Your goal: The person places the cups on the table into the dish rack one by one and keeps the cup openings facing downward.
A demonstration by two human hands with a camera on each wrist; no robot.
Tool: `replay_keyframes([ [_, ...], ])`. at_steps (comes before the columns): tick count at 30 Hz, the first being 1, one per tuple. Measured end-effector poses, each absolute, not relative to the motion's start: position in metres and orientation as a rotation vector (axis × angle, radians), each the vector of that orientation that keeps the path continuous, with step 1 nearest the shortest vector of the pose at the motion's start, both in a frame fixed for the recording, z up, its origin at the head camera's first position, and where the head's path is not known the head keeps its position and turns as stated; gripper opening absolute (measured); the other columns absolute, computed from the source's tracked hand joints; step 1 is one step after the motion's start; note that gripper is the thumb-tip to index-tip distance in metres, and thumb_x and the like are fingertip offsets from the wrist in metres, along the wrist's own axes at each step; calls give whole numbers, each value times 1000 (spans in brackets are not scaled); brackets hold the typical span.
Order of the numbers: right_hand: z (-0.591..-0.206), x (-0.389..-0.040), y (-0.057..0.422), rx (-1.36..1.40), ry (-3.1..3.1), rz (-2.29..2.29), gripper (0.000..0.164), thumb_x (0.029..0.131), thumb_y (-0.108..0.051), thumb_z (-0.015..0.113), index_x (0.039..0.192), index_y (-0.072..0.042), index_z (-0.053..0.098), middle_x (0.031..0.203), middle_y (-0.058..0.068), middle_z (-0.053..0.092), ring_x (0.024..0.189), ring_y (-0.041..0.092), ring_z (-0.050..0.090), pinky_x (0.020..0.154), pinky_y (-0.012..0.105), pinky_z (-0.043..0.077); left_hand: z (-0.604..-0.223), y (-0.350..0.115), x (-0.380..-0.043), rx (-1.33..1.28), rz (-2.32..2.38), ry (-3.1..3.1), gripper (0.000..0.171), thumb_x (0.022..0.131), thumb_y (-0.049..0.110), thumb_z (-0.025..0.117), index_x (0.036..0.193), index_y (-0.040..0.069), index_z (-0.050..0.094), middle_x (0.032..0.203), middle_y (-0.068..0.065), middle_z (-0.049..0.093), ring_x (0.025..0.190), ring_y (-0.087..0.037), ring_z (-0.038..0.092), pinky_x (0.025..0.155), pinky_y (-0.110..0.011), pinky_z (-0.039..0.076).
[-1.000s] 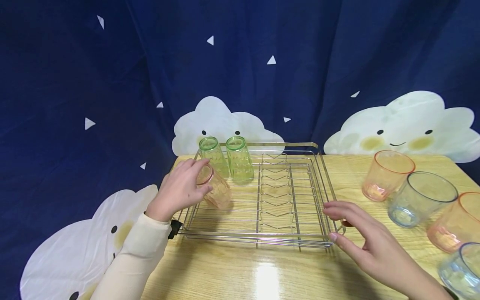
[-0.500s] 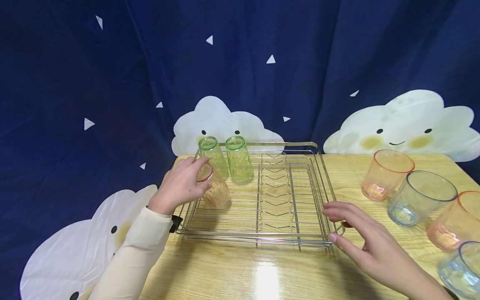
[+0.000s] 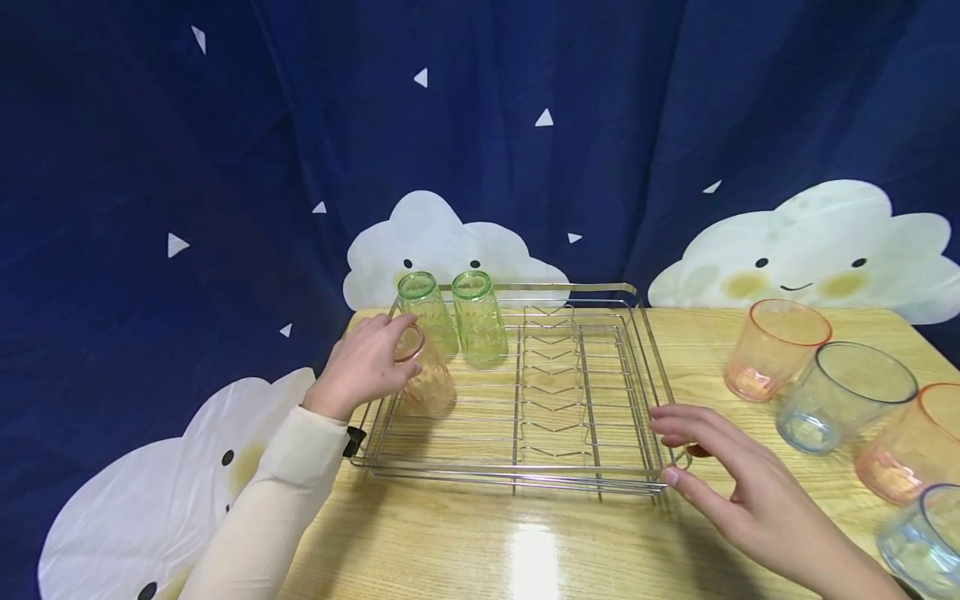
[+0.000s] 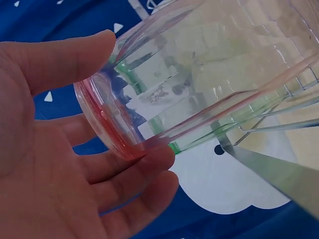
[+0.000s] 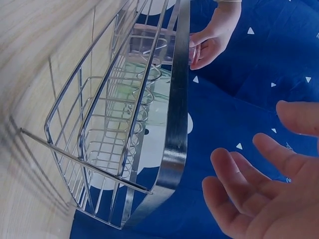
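Note:
A pink see-through tumbler (image 3: 429,383) stands bottom-up at the left of the wire dish rack (image 3: 555,473). Thumb and fingers of my left hand (image 3: 365,364) grip it around its upturned base, which shows thick and red in the left wrist view (image 4: 112,122). Just behind it, two green tumblers, a left one (image 3: 431,321) and a right one (image 3: 480,321), also stand upside down in the rack. My right hand (image 3: 738,487) is beside the rack's front right corner, fingers loosely bent and holding nothing; the right wrist view has them apart from the metal rim (image 5: 174,124).
Several wider cups stand mouth-up on the wooden table (image 3: 450,542) at the right: an orange one (image 3: 772,354), a grey-blue one (image 3: 840,400), another orange one (image 3: 903,450) and a blue one (image 3: 918,537). A dark blue cloud-print curtain (image 3: 487,150) hangs behind.
The lower end of the pink tumbler has shifted slightly left, so it leans less, with my left hand still around its base. My right hand has stayed nearly in place.

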State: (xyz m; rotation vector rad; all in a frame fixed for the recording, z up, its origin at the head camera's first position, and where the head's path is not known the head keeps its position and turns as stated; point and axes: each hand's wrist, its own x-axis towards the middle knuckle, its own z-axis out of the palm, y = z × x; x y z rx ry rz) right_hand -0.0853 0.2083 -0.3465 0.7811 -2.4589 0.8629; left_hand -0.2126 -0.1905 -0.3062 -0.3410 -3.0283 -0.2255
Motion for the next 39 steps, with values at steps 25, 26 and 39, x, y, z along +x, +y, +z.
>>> replay_keyframes([
  [25,-355,-86,211,853,-2438,881,60,75,1,80,127,-22,62,131,-8,60,117,-12,50,87,5,44,-306,-192,-237,-270,-276,-3116,66,89,27,69,148,16,44,136,-17,56,117,-38,59,89,-56,52],
  [26,-355,-86,212,858,-2433,878,60,74,1,80,127,-21,62,131,-7,61,118,-12,51,87,5,44,-306,-192,-238,-264,-289,-3121,66,89,27,69,149,17,43,140,-16,55,120,-38,58,91,-56,52],
  [39,-353,-84,211,833,-2480,836,59,75,-1,80,127,-24,62,131,-4,61,117,-12,50,87,5,44,-315,-196,-244,-289,-346,-3123,69,95,22,63,155,9,32,162,-15,32,145,-37,38,117,-52,37],
])
